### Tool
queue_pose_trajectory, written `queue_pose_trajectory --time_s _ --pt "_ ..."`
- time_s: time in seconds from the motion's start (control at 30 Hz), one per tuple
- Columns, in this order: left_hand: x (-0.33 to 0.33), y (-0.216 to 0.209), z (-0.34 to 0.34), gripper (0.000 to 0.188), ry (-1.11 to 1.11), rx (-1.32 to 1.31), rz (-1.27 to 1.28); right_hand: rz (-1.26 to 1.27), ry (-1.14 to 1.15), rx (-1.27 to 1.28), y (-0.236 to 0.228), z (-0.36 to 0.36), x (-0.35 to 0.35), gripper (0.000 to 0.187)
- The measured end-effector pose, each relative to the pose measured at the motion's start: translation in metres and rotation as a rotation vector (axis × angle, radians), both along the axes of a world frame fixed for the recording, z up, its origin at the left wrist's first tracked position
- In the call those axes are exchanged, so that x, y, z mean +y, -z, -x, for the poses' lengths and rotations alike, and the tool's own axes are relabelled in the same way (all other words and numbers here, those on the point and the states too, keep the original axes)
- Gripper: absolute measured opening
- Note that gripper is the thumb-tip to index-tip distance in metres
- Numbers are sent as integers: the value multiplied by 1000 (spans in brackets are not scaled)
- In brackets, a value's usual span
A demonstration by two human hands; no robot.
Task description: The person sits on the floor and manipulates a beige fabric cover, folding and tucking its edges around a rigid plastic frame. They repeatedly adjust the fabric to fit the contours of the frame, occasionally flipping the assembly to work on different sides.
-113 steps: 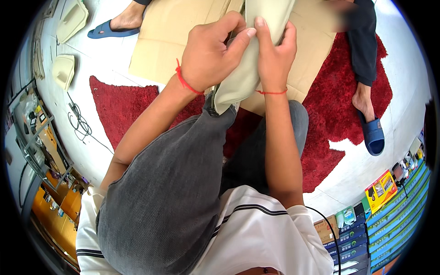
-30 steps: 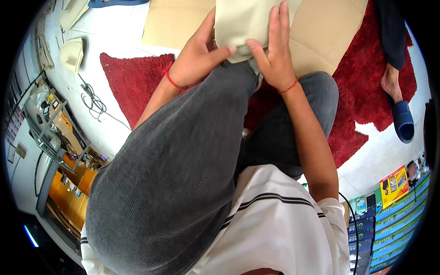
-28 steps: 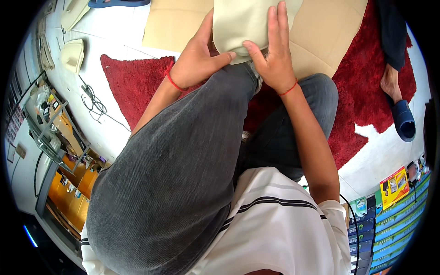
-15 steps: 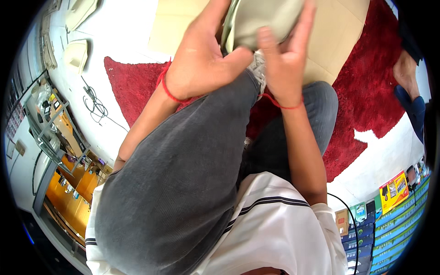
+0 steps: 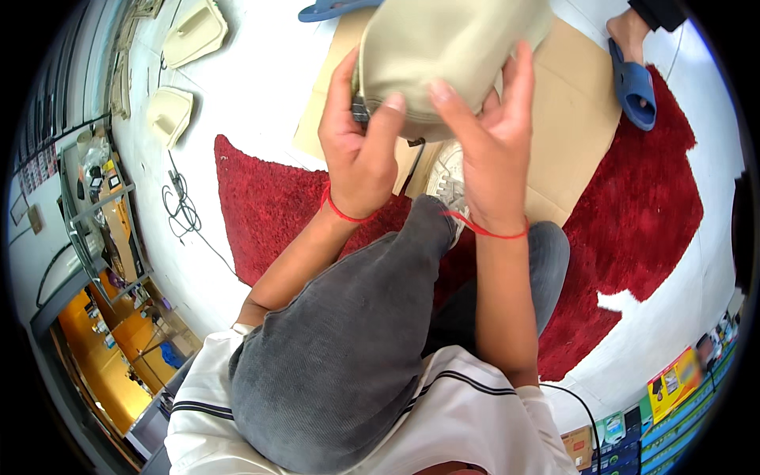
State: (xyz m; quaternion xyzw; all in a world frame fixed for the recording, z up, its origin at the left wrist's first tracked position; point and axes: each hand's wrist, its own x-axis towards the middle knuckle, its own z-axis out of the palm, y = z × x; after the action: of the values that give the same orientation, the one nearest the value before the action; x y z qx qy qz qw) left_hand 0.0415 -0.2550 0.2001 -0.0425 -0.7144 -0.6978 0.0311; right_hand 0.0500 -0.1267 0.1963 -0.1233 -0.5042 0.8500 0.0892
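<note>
My left hand (image 5: 362, 142) and my right hand (image 5: 495, 146) grip a beige rounded piece (image 5: 443, 55) from both sides. It has a smooth, leather-like covering with a seam along its lower edge. Both thumbs press on its near face, while most of the other fingers are behind it. A dark part shows at its left edge beside my left fingers. What kind of thing it is I cannot tell; its top is cut off by the picture's edge. Below it is my shoe (image 5: 447, 178) with pale laces.
Flattened cardboard (image 5: 574, 119) and a red shaggy rug (image 5: 641, 214) lie underneath. At left are a beige moulded panel (image 5: 194, 33), a smaller one (image 5: 169, 115) and a coiled black cable (image 5: 180, 210). Another person's foot in a blue slide (image 5: 633, 91) stands at right; stacked boxes (image 5: 673, 419) are lower right.
The beige piece has been raised and turned, so more of its smooth face shows. My left hand has shifted to its left edge. The view has moved, bringing blue slides into sight.
</note>
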Motion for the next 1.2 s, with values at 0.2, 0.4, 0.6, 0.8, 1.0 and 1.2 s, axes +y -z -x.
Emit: queue_pose_trajectory --time_s 0.2,0.4,0.6,0.8,1.0,1.2 --pt "2 8 6 46 -63 67 217 44 4 45 10 9 -3 89" --pt "-2 10 2 31 -165 -2 185 152 48 82 30 11 -10 93" --pt "8 10 -14 32 -117 -7 69 -189 -7 -44 28 -1 -10 103" --pt "-1 17 -12 42 79 63 263 98 30 72 44 -7 9 100" --pt "4 19 -17 45 170 -101 106 -22 61 -85 40 -3 13 92" --pt "5 55 -23 45 208 -294 134 -883 46 -66 83 -34 18 65"
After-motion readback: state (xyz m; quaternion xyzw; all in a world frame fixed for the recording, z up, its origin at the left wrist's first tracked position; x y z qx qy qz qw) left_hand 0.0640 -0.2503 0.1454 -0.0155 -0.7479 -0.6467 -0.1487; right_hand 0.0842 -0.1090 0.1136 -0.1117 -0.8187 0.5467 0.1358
